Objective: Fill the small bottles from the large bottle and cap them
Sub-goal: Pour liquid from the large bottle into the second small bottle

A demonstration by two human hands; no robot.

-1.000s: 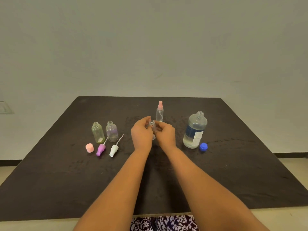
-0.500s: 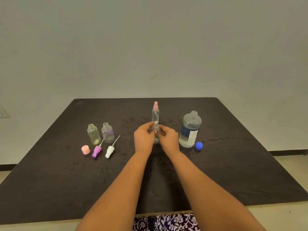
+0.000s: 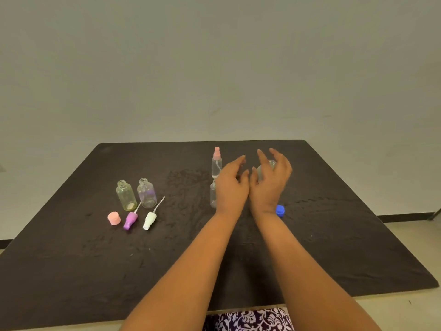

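left hand: fingers spread and loose, holding nothing; it hovers just in front of an uncapped small bottle near the middle of the surface.
right hand: fingers spread, gripping nothing, raised before the large bottle, which it mostly hides; I cannot tell if they touch.
large bottle: open, upright, right of centre; its blue cap lies beside the right wrist.
others: a pink-topped spray bottle stands behind the left hand; two open bottles stand toward the left edge, with a pink cap, purple spray top and white spray top nearer me.
risk: I judge a hasty reach could knock the open large bottle and spill it, and the left hand could tip the light uncapped bottle.
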